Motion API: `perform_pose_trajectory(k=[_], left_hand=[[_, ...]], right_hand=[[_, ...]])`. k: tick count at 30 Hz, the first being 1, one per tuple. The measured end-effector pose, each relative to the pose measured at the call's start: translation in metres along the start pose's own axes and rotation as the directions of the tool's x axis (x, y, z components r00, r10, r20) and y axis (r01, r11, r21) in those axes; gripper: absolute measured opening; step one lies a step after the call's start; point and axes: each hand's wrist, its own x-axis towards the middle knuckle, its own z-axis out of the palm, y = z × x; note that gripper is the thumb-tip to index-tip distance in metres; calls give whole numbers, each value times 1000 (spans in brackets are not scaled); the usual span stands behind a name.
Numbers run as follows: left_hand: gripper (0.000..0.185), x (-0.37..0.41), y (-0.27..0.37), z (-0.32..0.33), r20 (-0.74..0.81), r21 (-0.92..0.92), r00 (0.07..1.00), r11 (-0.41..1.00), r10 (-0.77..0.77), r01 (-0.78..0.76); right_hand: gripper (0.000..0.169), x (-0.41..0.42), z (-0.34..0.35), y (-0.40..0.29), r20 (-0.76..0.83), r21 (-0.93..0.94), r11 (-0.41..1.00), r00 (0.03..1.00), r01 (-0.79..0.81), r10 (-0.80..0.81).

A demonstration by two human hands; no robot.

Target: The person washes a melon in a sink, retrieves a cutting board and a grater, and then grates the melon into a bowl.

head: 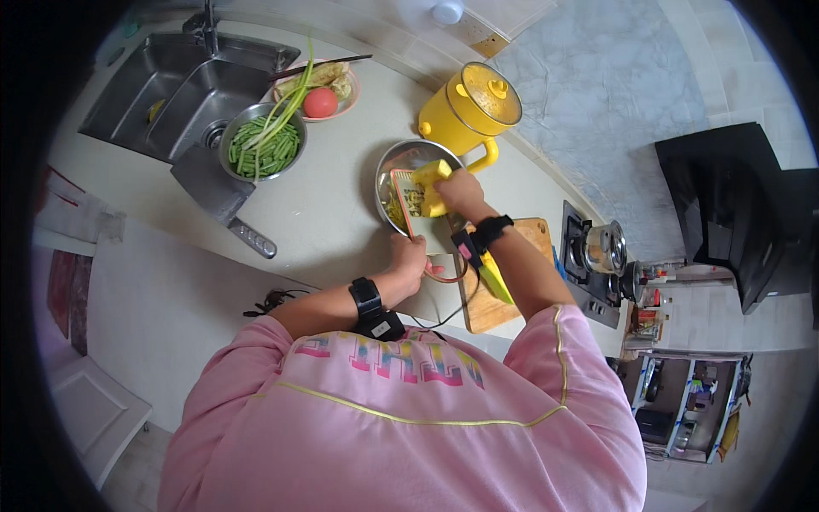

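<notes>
My right hand [459,191] grips a chunk of yellow squash [432,171] and presses it on the face of a flat grater [427,232] with an orange-red rim. The near end of the grater is held in my left hand [409,264], close to its looped handle [446,279]. Tilted, the grater reaches into a stainless steel bowl [382,169]. Yellow-green shreds [395,208] lie in the bowl beside and below it. My right forearm passes over a wooden cutting board [477,313], where another yellow-green squash piece [496,278] lies, partly hidden.
Behind the bowl stands a yellow electric pot [451,105]. A cleaver [214,189] lies left, by a bowl of cut green beans [265,150] and a plate [349,105] with a tomato [320,102]. The double sink [185,96] is far left; a gas stove [576,281] is right.
</notes>
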Motion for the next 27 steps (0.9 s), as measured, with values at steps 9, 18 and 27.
perform_pose_trajectory(k=[9,18,27], left_hand=[[25,4,-1,-9,23,30,1000,999,15,-15],[25,-3,-1,-9,42,81,999,996,-33,29],[24,-5,4,-7,47,73,997,996,-57,53]], right_hand=[[46,-38,-59,13,317,-29,992,942,127,-111],[47,-53,-11,14,162,-52,999,987,-1,9],[42,11,-4,47,59,239,969,994,70,-87]])
